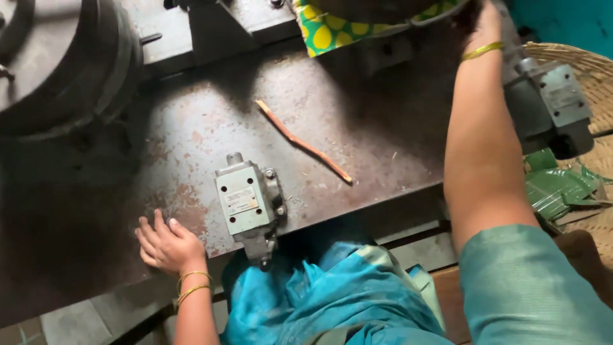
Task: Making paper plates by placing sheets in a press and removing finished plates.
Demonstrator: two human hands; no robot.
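The left hand [167,245] lies flat on the rusty metal table [191,128], palm down, fingers spread and loose, holding nothing. It sits close to the near edge of the table, just to the left of a grey valve block [248,206] that is fixed at that edge. The hand and the block are near each other but not touching. Two gold bangles [191,285] ring the left wrist.

The right hand [483,24] is raised to the far right corner of the table, up against the dark underside of a machine part covered by a green cloth with yellow dots [332,27]. Its fingers are lost in shadow, so I cannot tell whether they are closed on anything. A gold bangle [483,50] circles that wrist, and a teal sleeve [530,287] covers the upper arm.

A thin orange-brown stick [303,142] lies loose in the middle of the table, well apart from both hands. A second grey block [549,102] stands just right of the raised forearm. Behind it is a woven basket [575,61], with pieces of green leaf [559,188] beside it. A large dark round machine body [57,57] fills the far left corner. Blue cloth [325,294] lies in the person's lap below the table edge.
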